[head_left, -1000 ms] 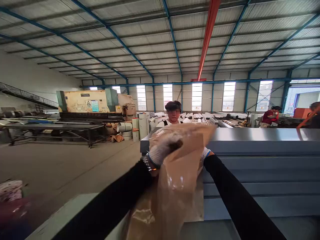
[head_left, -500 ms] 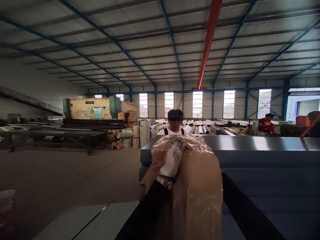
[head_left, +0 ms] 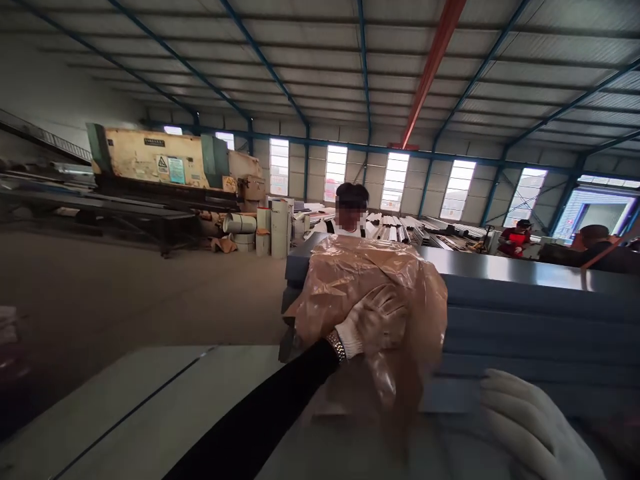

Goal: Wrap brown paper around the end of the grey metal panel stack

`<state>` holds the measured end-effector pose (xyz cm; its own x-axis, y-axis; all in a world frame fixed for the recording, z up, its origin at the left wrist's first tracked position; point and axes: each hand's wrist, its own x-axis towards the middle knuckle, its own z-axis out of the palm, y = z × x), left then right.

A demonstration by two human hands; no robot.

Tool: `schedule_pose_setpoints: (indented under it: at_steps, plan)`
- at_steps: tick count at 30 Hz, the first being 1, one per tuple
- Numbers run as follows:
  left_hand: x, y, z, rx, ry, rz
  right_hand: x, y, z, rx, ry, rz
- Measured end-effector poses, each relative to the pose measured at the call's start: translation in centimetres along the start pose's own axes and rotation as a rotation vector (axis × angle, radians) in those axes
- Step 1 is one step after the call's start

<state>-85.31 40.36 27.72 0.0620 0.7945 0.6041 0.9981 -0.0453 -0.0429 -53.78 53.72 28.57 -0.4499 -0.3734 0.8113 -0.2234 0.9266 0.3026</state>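
A crumpled sheet of translucent brown plastic film (head_left: pixel 350 273) is draped over the near end of a stack of long grey metal panels (head_left: pixel 525 313). My left hand (head_left: pixel 373 320), in a white glove with a metal watch at the wrist, lies with fingers spread flat against the film on the stack's end. A fold of film seems to cover part of that hand. My right hand (head_left: pixel 535 427), also gloved and blurred, hovers low at the right in front of the panels with its fingers apart, holding nothing.
A person (head_left: pixel 350 210) stands just behind the stack, facing me. A big yellowish machine (head_left: pixel 160 160) and white rolls (head_left: pixel 240 223) stand at the back left. Two more people (head_left: pixel 515 237) are at the far right. A flat grey sheet (head_left: pixel 125 407) lies in front of me.
My left hand slid from the top of the stack down onto its end face, smoothing the film. My right hand came out from behind the film into view at the lower right.
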Motion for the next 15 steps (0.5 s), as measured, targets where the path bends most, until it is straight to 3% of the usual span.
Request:
schedule_pose_setpoints:
  at_steps: [2, 4, 7, 9, 11, 13, 15]
  plan:
    - [-0.7, 0.3, 1.0, 0.047, -0.015, 0.070, -1.2, -0.7, -1.3, 0.019, -0.044, 0.053]
    - [-1.6, 0.6, 2.0, 0.075, -0.011, 0.086, -0.7, -1.8, -2.3, 0.019, -0.092, 0.107]
    - [-4.1, 0.2, 4.2, -0.180, -0.005, -0.021, 3.3, -3.7, -2.9, 0.003, -0.181, 0.041]
    - [-6.6, -0.4, 6.3, -0.446, -0.020, -0.129, 6.9, -4.7, -2.7, 0.053, -0.291, -0.031]
    - [-9.1, -1.0, 8.3, -0.549, -0.059, -0.170, 10.3, -5.2, -1.9, 0.074, -0.336, -0.100]
    - [-10.9, -1.4, 9.6, -0.405, -0.099, -0.123, 12.8, -4.8, -0.7, 0.058, -0.314, -0.151]
    - [-11.7, -1.2, 9.9, -0.185, -0.084, -0.065, 14.5, -3.1, 1.0, 0.043, -0.297, -0.152]
